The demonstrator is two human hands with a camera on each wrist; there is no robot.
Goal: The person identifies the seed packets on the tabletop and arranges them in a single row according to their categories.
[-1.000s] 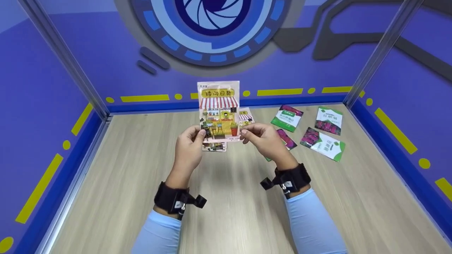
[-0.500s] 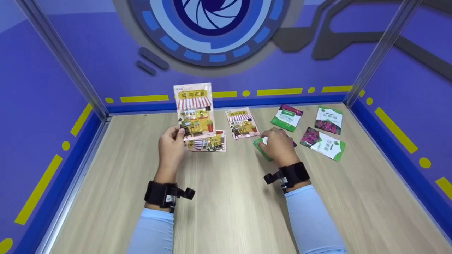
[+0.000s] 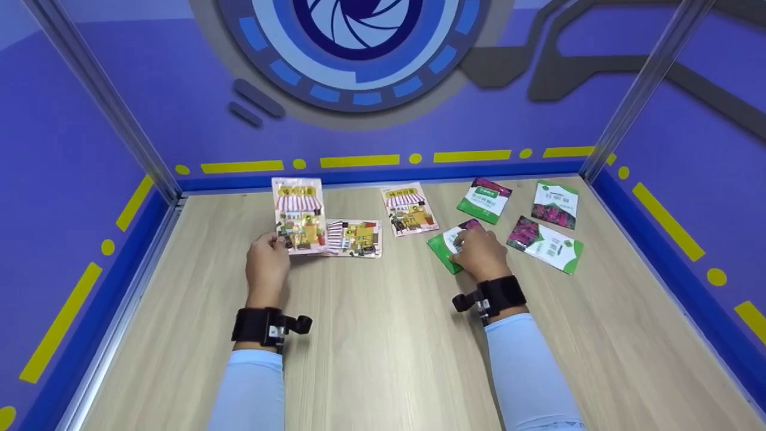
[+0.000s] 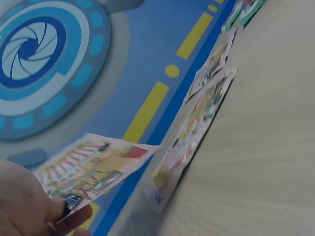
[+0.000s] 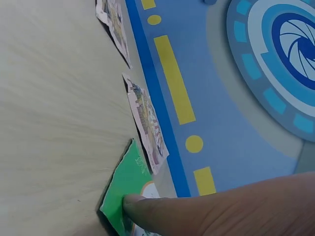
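Note:
In the head view my left hand (image 3: 267,267) pinches a pink seed packet (image 3: 301,215) by its lower left corner. The packet is printed with a striped awning and stands tilted up above the table. Just right of it, partly overlapped, a similar pink seed packet (image 3: 358,239) lies sideways. My right hand (image 3: 479,252) grips a green-and-white seed packet (image 3: 441,250) lying on the table. In the right wrist view its thumb (image 5: 152,209) presses on the packet's green part; the other fingers are hidden there.
Another pink seed packet (image 3: 410,208) lies between the hands, toward the back. At the right lie three more green-and-white packets: an upright one (image 3: 555,205), a slanted one (image 3: 546,245) and one near the wall (image 3: 485,200). Blue walls (image 3: 419,131) enclose the table (image 3: 371,347).
My right hand has left the raised pink packet and moved right and down onto the green-and-white one. My left hand has carried the pink packet left and lowered it toward the table.

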